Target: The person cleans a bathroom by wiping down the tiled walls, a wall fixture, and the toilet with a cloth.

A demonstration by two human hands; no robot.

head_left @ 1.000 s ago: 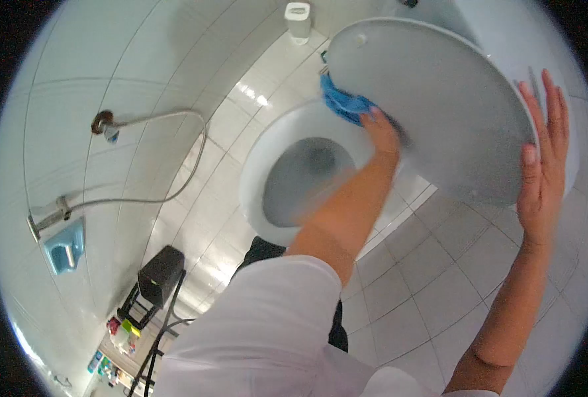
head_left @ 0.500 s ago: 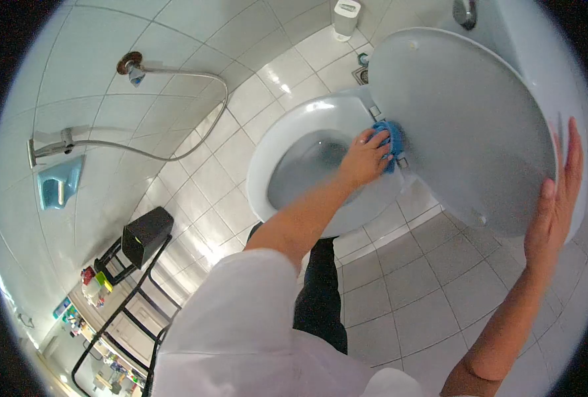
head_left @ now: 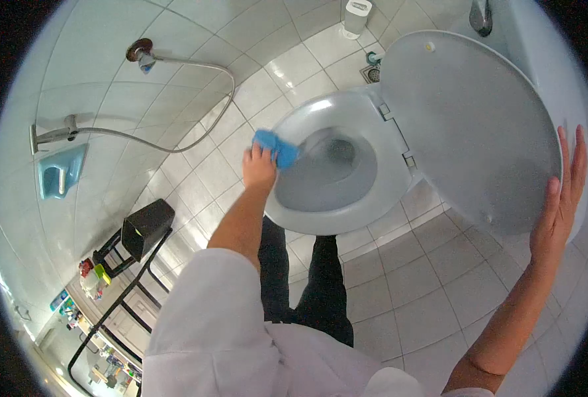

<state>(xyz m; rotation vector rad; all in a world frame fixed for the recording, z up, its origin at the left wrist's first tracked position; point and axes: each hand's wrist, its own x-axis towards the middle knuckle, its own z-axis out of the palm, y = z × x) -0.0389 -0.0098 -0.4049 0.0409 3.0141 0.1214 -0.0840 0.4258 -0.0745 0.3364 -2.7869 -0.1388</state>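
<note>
My left hand [head_left: 261, 168] is closed on a blue cloth [head_left: 276, 149], which lies against the front rim of the white toilet seat [head_left: 307, 220]. The toilet bowl [head_left: 330, 182] is uncovered, with water at its bottom. At the right, my right hand [head_left: 558, 202] grips the outer edge of the raised toilet lid [head_left: 466, 132]. Its thumb rests at the lid's edge while the stretched fingers extend past it. Two hinges [head_left: 409, 160] join lid and seat.
A shower hose [head_left: 231, 83] hangs along the tiled wall, near a blue soap dish [head_left: 61, 173]. Lower left are a black bin [head_left: 147, 228] and a black metal frame [head_left: 118, 308]. A floor drain [head_left: 371, 74] and white container [head_left: 356, 18] are behind the toilet.
My left hand and the blue cloth have moved left from the hinge area to the seat's front rim. My right hand stays on the lid. The view has shifted slightly.
</note>
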